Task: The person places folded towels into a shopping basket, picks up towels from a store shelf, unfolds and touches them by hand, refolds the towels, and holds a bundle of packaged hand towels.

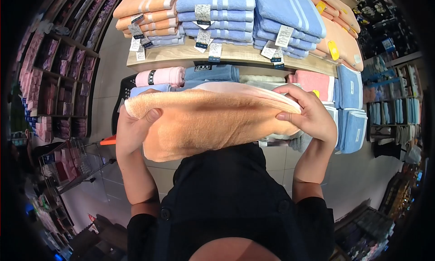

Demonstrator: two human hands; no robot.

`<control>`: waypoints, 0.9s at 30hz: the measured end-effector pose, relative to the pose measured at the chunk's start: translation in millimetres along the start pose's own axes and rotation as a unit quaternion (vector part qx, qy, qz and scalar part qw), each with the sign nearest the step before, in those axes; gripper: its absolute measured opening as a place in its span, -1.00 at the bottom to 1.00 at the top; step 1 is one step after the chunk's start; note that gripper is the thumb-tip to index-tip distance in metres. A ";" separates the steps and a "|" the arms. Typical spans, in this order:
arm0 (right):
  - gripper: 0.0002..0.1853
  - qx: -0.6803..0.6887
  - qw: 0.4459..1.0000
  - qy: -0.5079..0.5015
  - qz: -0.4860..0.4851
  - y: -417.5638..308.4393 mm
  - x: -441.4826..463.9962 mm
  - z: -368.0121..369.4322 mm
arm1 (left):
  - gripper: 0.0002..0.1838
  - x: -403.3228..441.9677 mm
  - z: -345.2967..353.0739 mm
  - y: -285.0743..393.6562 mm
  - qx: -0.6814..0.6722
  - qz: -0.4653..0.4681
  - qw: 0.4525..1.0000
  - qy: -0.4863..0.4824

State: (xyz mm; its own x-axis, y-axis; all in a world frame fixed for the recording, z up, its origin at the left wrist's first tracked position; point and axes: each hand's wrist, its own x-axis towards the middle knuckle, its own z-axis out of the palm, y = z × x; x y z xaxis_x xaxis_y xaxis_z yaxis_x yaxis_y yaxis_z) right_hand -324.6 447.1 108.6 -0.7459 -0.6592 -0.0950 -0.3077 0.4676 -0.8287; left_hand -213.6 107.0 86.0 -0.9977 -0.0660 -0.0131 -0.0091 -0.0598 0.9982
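Observation:
An orange towel (204,120) is stretched between my two hands, in front of my body and above the floor. My left hand (136,123) grips its left end, thumb on the near face and fingers hidden behind. At the upper right corner, my right hand (310,111) pinches the cloth between thumb and fingers. A paler edge shows along the towel's top, and its lower edge hangs loose. Beyond it, folded blue towels (215,16) with paper tags are stacked on a wooden shelf (195,51).
Folded orange towels (145,7) are piled at the shelf's left. Below are rolled pink towels (161,75) and a dark blue one (210,74). Blue bundles (351,129) stand at right. A wire cart (68,163) is at left, near a compartmented rack (63,80).

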 end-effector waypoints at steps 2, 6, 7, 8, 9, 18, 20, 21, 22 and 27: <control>-0.57 -0.083 0.995 0.006 -0.051 6.8 13.2 -7.1 | -0.68 17.5 -1.4 -1.6 0.046 -0.018 0.999 0.016; -0.55 -0.308 0.945 0.097 0.053 44.2 39.5 18.2 | -0.81 50.6 -0.4 -54.5 0.240 0.039 0.966 0.085; -0.50 -0.276 0.957 0.088 0.030 55.5 40.2 25.3 | -0.81 49.3 -1.2 -68.0 0.198 0.013 0.976 0.091; -0.44 -0.243 0.967 0.078 0.009 65.7 39.3 32.1 | -0.82 45.4 -1.3 -78.2 0.155 -0.015 0.983 0.095; -0.39 -0.209 0.975 0.068 -0.010 66.1 37.1 35.4 | -0.84 40.0 0.5 -81.0 0.113 -0.009 0.990 0.085; -0.31 -0.220 0.971 0.078 -0.060 58.7 37.8 75.7 | -0.50 8.5 42.0 -40.5 -0.215 0.115 0.968 -0.058; -0.52 -0.225 0.961 0.118 -0.107 94.1 38.7 79.6 | -0.59 7.8 42.0 -42.0 0.081 0.136 0.987 0.035; -0.79 -0.122 0.980 0.125 -0.094 83.6 38.4 74.5 | -0.65 10.0 37.6 -43.6 0.276 0.132 0.951 0.040; -0.80 0.077 0.984 0.139 -0.080 71.3 37.5 75.4 | -0.70 11.4 32.6 -47.2 0.459 0.121 0.879 0.043; -0.79 0.365 0.888 0.258 -0.105 21.9 43.4 119.9 | -0.71 22.3 62.7 -76.3 -0.164 -0.080 0.980 0.076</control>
State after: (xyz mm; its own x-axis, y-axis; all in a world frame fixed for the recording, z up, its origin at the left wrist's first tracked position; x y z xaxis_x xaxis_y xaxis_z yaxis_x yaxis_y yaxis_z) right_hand -292.9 358.2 20.2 -0.9467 -0.2416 0.2132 -0.1469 -0.2651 -0.9530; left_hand -239.4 172.6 13.2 -0.9636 -0.1755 -0.2019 -0.1185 -0.3965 0.9103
